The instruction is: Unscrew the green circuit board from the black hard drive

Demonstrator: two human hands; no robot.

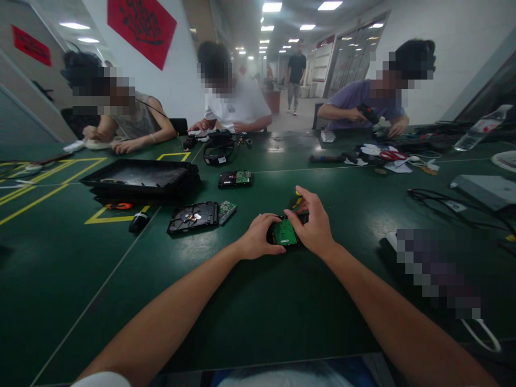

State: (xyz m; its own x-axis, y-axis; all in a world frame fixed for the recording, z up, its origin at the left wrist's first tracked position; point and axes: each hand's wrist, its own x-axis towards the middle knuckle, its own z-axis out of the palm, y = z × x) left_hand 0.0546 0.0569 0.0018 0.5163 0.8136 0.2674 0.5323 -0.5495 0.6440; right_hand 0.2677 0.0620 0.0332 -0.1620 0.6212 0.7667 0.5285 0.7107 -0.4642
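On the green tabletop in front of me lies a hard drive (284,232) with its green circuit board facing up. My left hand (260,235) is closed around the drive's left end, fingers along the far edge and thumb at the near edge. Over the right end, my right hand (314,221) pinches a small yellow-and-black screwdriver (298,202). Its lower part is hidden behind the thumb and fingers. To the left are a black drive casing (193,218) and a loose circuit board (228,212). Farther back lies another hard drive (236,179).
A large black device (141,180) stands at left, near a black mouse (139,222). At right are a pixelated long object (437,274), black cables (447,203), a grey box (487,191) and a plastic bottle (481,129). Three people sit across the table; another stands behind.
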